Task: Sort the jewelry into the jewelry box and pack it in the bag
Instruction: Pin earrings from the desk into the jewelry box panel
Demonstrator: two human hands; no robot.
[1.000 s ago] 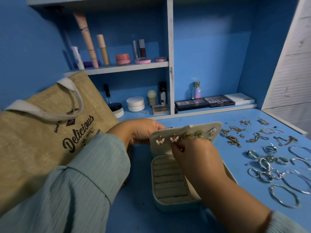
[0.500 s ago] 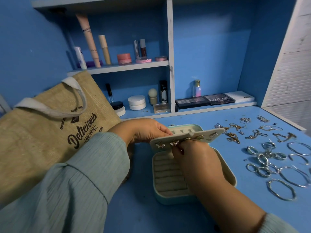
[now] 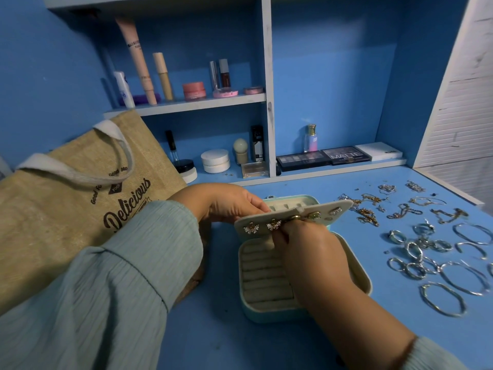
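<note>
Table edge: right rim of the blue table (image 3: 314,351) close behind the spread of loose jewelry; bare blue strip between box and rings.
Left side: burlap bag (image 3: 53,209) standing against the wall, touching the left sleeve, crowding that flank.
Box: mint jewelry box (image 3: 266,313) open at centre table, ring rolls (image 3: 262,273) bare where visible, right part hidden under the wrist.
Panel: cream earring panel (image 3: 344,205) held tilted over the box, studded with earrings (image 3: 250,227) in a row.
Left hand (image 3: 226,202): fingertips pinching the panel's left end.
Right hand (image 3: 309,252): fingers curled, pinching an earring on the panel's front edge.
Loose pieces: gold chains (image 3: 368,212) just right of the box, silver rings (image 3: 414,252) and bangles (image 3: 442,299) farther right.
Shelves: cosmetics (image 3: 193,90) lined up behind, well apart from the hands.
</note>
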